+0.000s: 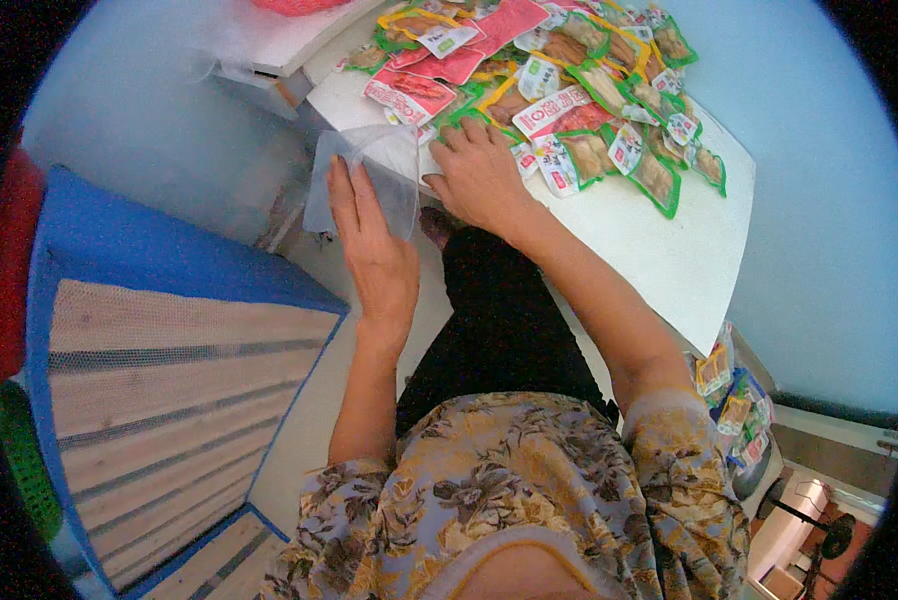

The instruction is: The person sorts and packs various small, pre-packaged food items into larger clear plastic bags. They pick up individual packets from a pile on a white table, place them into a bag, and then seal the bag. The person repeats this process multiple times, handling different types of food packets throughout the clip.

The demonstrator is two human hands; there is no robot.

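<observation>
My left hand (377, 247) holds a translucent plastic container (400, 199) just off the near left edge of the white table (666, 262). Two fingers lie along its outside; the thumb is hidden. My right hand (482, 176) reaches over the table edge, its bent fingers on a green-edged packet (460, 112). Whether they grip it is hidden by the hand. Beyond lies a heap of sealed food packets, among them a red-and-white packet (557, 112), a plain red packet (512, 26) and a green-edged packet (655, 180). Many bear writing.
A blue-framed crate (193, 247) with mesh over wooden slats stands at my left. Behind it are red (13, 262) and green (25, 457) plastic items. A white surface (299, 30) adjoins the table at upper left. More packets (741, 412) fill a container below the table's right corner.
</observation>
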